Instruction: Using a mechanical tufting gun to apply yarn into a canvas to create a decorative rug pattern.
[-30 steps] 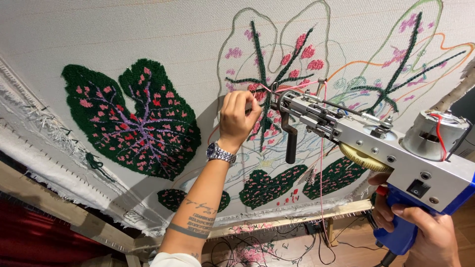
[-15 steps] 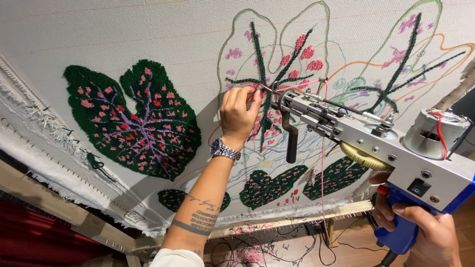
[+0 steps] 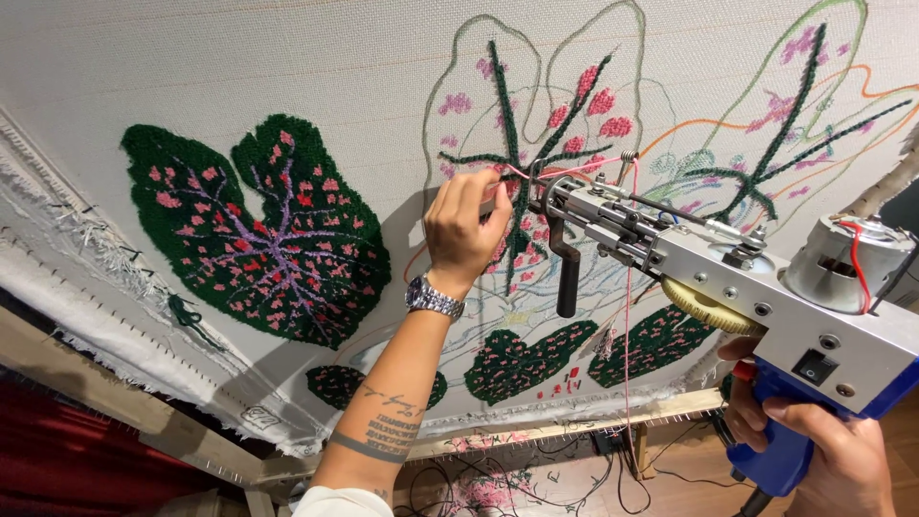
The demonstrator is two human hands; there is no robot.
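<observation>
Stretched over a wooden frame [image 3: 574, 426], pale backing cloth [image 3: 287, 57] fills the view, tufted in part with green and pink leaves. At its middle the left hand [image 3: 464, 225] is raised, a wristwatch [image 3: 434, 297] worn below it, and its fingertips are pinched narrowly on a strand of pink yarn [image 3: 574, 170]. Just to the right of those fingertips the yarn is led into the nose of a tufting gun [image 3: 728, 273], whose tip is held close against the cloth beside a half-filled leaf outline [image 3: 536, 124]. Further right and lower, the gun's blue grip is enclosed by the right hand [image 3: 814, 445], which is wrapped fully around it. A black front handle [image 3: 567, 282] hangs free under the barrel, untouched.

The yarn is judged light, limp and easily snapped or pulled out, so it is best taken between two fingertips near the nose. The gun looks heavy and rigid, metal-bodied with a motor [image 3: 847, 263] at the rear; it is best carried at the blue grip and steadied at the black handle. To the left of the raised hand a finished dark leaf [image 3: 258, 235] is seen. Below both hands, cables [image 3: 565, 469] lie tangled on the floor.
</observation>
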